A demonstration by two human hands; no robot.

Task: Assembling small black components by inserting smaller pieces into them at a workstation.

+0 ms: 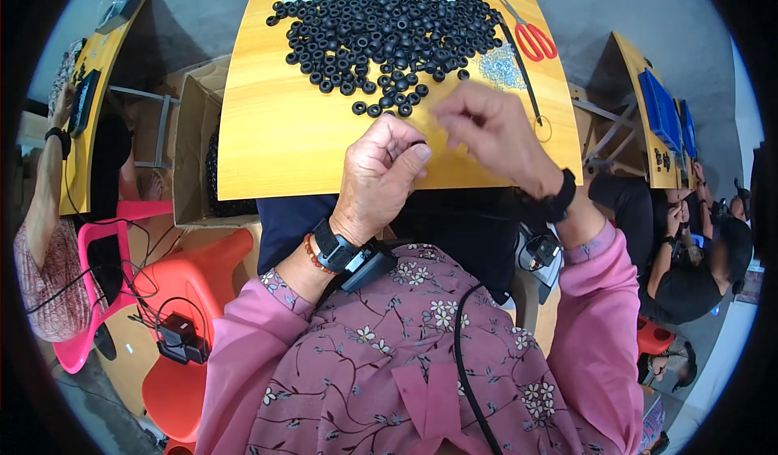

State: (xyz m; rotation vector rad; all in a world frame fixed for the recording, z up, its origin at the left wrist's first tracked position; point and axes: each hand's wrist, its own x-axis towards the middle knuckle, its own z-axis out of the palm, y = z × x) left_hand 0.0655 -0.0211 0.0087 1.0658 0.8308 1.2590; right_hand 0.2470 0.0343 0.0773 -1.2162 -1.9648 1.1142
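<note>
"The left hand (374, 171)?"

"Closed, above the table's (267, 143) near edge."

"The right hand (490, 131)?"

"Curled above the table; cannot tell its hold."

"Else?"

"Black rings (356, 42) over the table's far half, scissors (532, 43) rightward, small black piece (418, 142) in left fingertips."

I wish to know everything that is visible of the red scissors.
The scissors have two red, plastic-looking loop handles and grey, metal-looking blades. They lie on the yellow table near its right edge, blades pointing away and to the left. Nobody holds them. Whether they are fully closed is unclear.
</note>
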